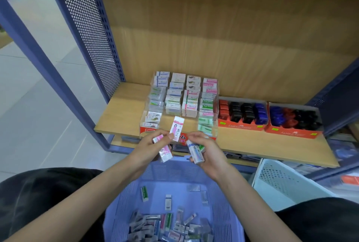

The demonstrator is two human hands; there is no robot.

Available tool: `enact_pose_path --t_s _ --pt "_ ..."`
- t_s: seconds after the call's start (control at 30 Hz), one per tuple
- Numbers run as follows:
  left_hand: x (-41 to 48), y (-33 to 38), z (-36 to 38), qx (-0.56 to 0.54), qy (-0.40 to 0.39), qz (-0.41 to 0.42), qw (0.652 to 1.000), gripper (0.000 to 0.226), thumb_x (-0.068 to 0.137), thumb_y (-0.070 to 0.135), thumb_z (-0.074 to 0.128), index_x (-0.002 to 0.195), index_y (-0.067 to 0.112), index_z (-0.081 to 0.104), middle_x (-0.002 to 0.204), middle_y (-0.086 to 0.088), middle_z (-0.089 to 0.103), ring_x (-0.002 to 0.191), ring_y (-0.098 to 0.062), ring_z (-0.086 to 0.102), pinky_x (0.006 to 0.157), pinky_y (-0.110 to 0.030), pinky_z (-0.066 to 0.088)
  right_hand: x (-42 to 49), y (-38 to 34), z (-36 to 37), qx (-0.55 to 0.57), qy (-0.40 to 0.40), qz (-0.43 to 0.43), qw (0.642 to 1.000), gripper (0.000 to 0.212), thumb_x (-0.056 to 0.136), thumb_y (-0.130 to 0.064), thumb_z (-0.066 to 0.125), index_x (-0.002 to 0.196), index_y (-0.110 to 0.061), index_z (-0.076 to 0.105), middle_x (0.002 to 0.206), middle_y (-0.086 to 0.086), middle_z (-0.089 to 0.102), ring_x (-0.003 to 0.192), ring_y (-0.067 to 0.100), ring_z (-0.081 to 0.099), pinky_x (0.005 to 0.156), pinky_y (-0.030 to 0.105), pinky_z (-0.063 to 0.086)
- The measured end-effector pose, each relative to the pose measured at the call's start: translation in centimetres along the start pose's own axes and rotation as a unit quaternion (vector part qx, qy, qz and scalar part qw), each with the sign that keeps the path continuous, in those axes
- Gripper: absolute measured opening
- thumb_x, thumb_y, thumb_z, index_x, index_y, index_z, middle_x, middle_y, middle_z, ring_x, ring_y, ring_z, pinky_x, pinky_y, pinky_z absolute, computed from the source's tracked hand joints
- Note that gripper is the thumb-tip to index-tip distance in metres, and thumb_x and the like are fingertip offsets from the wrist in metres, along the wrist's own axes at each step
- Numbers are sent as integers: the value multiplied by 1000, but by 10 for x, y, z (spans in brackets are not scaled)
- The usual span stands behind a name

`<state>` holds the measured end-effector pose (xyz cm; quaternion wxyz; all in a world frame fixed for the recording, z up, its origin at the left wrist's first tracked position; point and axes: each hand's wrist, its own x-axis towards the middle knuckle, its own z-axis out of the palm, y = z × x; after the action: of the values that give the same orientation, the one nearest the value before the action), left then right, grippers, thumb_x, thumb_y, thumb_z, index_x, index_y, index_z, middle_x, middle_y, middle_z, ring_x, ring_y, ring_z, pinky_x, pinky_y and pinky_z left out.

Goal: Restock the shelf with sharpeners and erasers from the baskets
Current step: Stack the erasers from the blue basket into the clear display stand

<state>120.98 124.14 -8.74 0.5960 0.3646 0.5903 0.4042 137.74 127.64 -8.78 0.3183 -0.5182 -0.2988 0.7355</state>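
Observation:
My left hand (153,145) pinches a pink-and-white eraser (176,128) upright at its fingertips and holds two more pink erasers (164,151) in the palm. My right hand (206,150) grips a blue-and-white eraser (195,153) with a green one behind it. Both hands hover just in front of the clear eraser display (180,101) on the wooden shelf (120,113). Below them the purple basket (219,212) holds several loose erasers (165,224). Two red boxes of sharpeners (242,113) (293,119) stand to the right of the display.
A white basket (279,179) sits at the right beside the purple one. Blue perforated shelf uprights (87,33) frame the left side. A lower shelf with stock lies beneath the wooden board. My dark-clothed knees flank the purple basket.

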Motion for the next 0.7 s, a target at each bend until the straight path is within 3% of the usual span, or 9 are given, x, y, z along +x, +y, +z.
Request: enact_pose_path --t_s 0.1,0.23,0.37,0.53,0.7 --pt "18 12 6 -27 13 -18 999 10 85 36 66 81 26 65 84 -9 62 77 -23 58 73 -36 45 5 -17 3 70 -18 36 997 2 87 -13 62 89 -14 63 67 1 55 53 14 47 39 21 36" --pt "45 22 15 -45 18 -40 998 12 85 36 67 87 24 65 86 -12 65 79 -24 58 73 -34 43 24 -36 6 73 -10 37 997 22 84 -26 68 101 -13 67 78 1 58 52 13 54 35 18 31" --pt "73 27 23 -46 0 -49 998 28 84 37 67 104 17 66 93 -12 70 81 -24 63 74 -35 50 50 -51 6 81 1 23 996 11 82 -13 69 93 -12 66 66 0 60 50 12 54 35 17 33" --pt "110 28 27 -16 -6 -63 998 27 82 43 67 100 23 69 98 -16 69 91 -33 66 73 -36 50 81 -60 3 165 8 18 986 14 84 6 62 93 -5 62 78 11 66 59 15 64 40 19 44" --pt "142 33 16 53 3 -47 997 19 86 42 63 97 27 67 90 -3 68 76 -15 61 60 -23 48 113 -69 -17 109 12 19 994 14 84 3 63 94 -6 64 80 7 68 63 11 63 48 19 47"
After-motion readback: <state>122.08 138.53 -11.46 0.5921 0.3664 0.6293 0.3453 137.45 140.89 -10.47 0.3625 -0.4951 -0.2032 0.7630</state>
